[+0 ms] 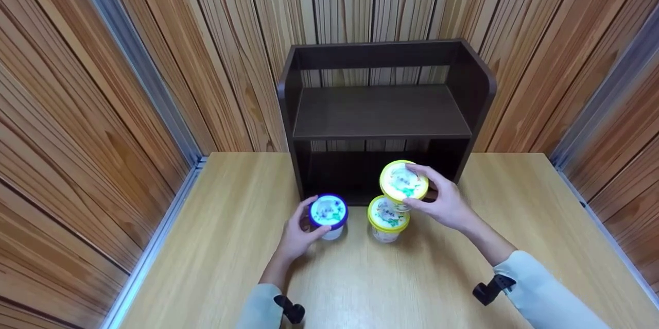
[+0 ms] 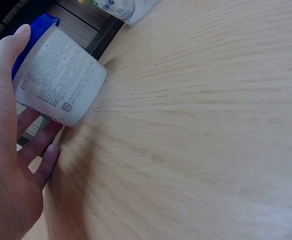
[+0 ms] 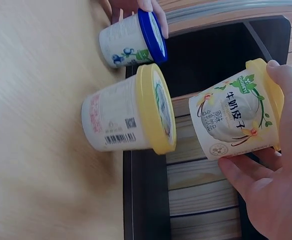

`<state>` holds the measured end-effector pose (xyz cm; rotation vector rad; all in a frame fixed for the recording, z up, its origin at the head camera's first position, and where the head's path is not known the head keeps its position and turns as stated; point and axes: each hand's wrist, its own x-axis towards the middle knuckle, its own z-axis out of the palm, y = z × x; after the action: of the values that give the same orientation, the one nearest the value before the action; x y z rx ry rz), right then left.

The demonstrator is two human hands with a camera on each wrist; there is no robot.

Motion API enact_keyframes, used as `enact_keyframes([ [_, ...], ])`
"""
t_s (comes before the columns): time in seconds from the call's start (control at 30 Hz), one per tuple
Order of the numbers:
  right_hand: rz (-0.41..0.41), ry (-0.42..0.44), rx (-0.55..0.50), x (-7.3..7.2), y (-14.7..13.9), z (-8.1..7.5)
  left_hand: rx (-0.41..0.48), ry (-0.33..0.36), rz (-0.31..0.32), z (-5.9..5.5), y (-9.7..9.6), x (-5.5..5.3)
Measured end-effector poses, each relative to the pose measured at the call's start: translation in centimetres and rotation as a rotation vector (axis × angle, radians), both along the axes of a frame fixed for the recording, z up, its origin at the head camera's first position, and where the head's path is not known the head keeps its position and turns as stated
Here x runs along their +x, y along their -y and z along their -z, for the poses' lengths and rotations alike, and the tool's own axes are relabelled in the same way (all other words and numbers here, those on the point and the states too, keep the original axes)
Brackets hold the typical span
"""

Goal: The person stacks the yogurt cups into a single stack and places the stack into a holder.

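Observation:
My left hand [image 1: 297, 235] grips a white dairy tub with a blue lid [image 1: 328, 209], thumb and fingers round its sides. In the left wrist view this blue-lidded tub [image 2: 61, 75] stands upright with its base at the tabletop, small print facing the camera. My right hand [image 1: 447, 204] holds up a yellow-lidded tub [image 1: 403, 181] between thumb and fingers. Its printed front shows in the right wrist view, where the raised tub [image 3: 235, 112] is apart from a second yellow-lidded tub [image 3: 118, 112]. That second tub [image 1: 387, 214] stands on the table, partly overlapped in the head view.
A dark brown two-level shelf [image 1: 383, 110] stands at the back of the wooden table [image 1: 231, 236], right behind the tubs. Wood-patterned panels [image 1: 247, 35] rise behind it and at both sides. A metal edge strip [image 1: 154, 257] runs along the left.

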<state>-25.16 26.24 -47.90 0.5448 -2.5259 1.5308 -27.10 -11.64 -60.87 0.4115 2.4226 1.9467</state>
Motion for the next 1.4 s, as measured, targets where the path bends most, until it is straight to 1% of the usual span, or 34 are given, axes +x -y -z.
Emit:
enact_keyframes([
  [0.1, -0.005, 0.005, 0.016, 0.0, 0.6, 0.0, -0.001, 0.002, -0.002, 0.0, 0.0, 0.0],
  [0.23, -0.020, -0.002, 0.012, -0.1, 1.2, 0.0, -0.002, -0.006, 0.002, 0.0, 0.1, 0.1],
  [0.47, -0.038, -0.019, 0.007, -0.3, 2.3, 0.1, -0.004, 0.013, -0.005, 0.0, 0.0, 0.2],
  [0.73, -0.077, -0.044, 0.006, -0.5, 3.7, 0.2, 0.010, -0.001, 0.002, 0.0, -0.1, 0.1],
  [1.1, -0.103, -0.031, -0.003, -0.7, 5.6, 0.5, 0.011, 0.002, 0.005, -0.2, 0.1, 0.1],
  [1.4, -0.133, -0.037, 0.009, -0.6, 7.1, 0.7, -0.011, 0.011, 0.020, -0.2, 0.1, 0.2],
])
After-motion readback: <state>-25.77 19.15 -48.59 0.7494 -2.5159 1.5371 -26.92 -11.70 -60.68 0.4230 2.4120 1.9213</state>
